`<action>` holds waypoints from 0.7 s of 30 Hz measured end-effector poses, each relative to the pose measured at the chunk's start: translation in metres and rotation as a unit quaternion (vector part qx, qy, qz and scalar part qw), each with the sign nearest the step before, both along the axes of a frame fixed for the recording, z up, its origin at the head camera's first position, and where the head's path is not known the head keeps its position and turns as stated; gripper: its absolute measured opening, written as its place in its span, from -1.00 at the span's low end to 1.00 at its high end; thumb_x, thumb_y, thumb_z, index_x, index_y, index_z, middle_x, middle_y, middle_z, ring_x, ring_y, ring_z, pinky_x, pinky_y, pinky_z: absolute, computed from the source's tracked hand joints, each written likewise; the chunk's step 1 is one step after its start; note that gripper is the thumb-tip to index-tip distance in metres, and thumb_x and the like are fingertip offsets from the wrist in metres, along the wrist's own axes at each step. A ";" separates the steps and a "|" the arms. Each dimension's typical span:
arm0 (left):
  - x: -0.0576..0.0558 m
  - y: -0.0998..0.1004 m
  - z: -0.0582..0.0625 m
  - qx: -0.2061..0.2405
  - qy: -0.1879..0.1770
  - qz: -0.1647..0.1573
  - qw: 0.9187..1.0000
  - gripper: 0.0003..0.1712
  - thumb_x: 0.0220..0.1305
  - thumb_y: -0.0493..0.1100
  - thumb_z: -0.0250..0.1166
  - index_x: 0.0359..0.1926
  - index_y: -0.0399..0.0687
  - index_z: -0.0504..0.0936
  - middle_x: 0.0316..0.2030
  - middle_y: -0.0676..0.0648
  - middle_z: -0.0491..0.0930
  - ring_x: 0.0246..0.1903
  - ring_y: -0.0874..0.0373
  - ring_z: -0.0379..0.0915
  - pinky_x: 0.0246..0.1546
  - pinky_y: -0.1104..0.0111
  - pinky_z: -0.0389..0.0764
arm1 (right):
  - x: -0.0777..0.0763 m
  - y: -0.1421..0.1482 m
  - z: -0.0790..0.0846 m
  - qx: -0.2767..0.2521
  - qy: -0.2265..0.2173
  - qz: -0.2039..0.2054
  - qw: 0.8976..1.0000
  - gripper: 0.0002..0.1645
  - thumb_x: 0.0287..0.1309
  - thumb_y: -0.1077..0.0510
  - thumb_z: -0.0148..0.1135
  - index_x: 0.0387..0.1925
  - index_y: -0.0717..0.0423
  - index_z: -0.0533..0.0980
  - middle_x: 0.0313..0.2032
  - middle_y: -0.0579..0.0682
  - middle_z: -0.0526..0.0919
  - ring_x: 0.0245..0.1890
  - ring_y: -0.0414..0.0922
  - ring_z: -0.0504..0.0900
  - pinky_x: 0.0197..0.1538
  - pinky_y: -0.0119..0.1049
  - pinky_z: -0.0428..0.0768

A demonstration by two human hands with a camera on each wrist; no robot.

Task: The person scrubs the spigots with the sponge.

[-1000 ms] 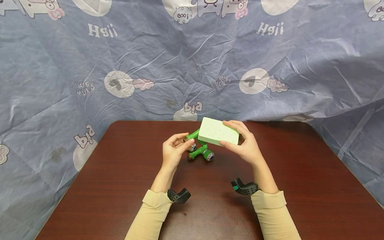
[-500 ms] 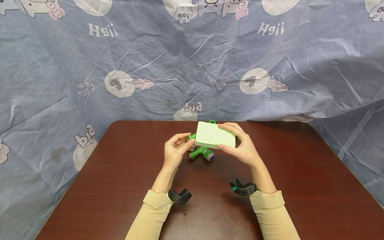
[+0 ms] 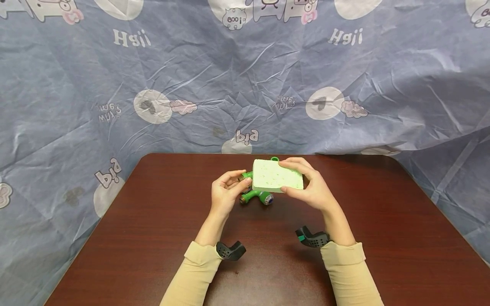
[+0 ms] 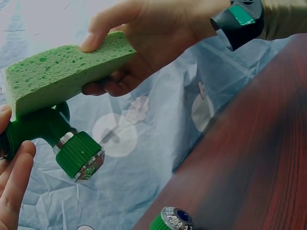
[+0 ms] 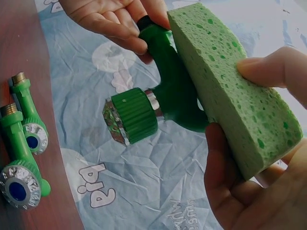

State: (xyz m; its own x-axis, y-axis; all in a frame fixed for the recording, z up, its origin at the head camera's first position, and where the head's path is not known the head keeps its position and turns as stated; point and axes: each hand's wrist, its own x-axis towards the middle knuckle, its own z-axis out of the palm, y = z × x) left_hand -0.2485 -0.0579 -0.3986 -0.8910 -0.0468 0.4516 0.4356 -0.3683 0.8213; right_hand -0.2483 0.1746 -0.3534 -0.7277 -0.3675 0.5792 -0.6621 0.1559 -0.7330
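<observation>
A light green porous sponge [image 3: 277, 175] is gripped by my right hand [image 3: 314, 189], thumb on its broad face and fingers along the opposite side. My left hand [image 3: 223, 193] pinches a green valve [image 5: 175, 81] by its threaded end. In the right wrist view the sponge's underside lies along the valve's body, and the valve's ribbed knob [image 5: 134, 116] points away from it. The left wrist view shows the same valve [image 4: 41, 125] beneath the sponge [image 4: 67, 72]. From the head view, the sponge hides most of the held valve. Both things are up off the table.
Two more green valves with blue-centred knobs lie on the dark red-brown table [image 3: 172, 238], the nearer one [image 5: 21, 184] beside the other [image 5: 29, 115]. A patterned blue-grey cloth [image 3: 206, 76] hangs behind the table. Each wrist wears a black mount [image 3: 231, 250].
The sponge has come lower and levelled out over the held valve, whose round green end now shows above the sponge's top edge. My left hand has shifted slightly right.
</observation>
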 end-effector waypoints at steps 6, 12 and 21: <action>-0.001 -0.002 0.000 0.004 0.003 0.020 1.000 -0.71 0.04 -0.52 0.31 -0.14 -0.46 0.58 -0.45 -0.04 0.65 -0.50 0.16 0.64 -0.47 0.26 0.69 | 0.013 -0.001 0.017 -0.004 0.001 -0.017 1.000 -0.36 -0.24 0.60 0.34 0.03 0.50 0.44 0.03 0.33 0.39 -0.03 -0.15 0.39 -0.16 -0.55 0.46; -0.003 -0.005 0.000 0.002 -0.006 0.038 0.999 -0.71 0.04 -0.52 0.32 -0.14 -0.45 0.59 -0.43 -0.11 0.64 -0.49 0.15 0.64 -0.44 0.16 0.68 | 0.015 0.002 0.021 -0.003 0.002 -0.040 0.999 -0.36 -0.24 0.58 0.35 0.03 0.48 0.45 0.03 0.32 0.40 -0.02 -0.13 0.38 -0.16 -0.55 0.45; -0.002 -0.013 0.006 0.038 -0.014 0.049 0.998 -0.74 0.06 -0.50 0.31 -0.18 -0.30 0.64 -0.42 -0.11 0.66 -0.47 0.12 0.65 -0.48 0.36 0.68 | 0.014 0.014 0.019 -0.024 -0.017 -0.087 0.996 -0.36 -0.21 0.59 0.32 0.05 0.50 0.43 0.04 0.29 0.37 -0.10 -0.16 0.41 -0.25 -0.58 0.46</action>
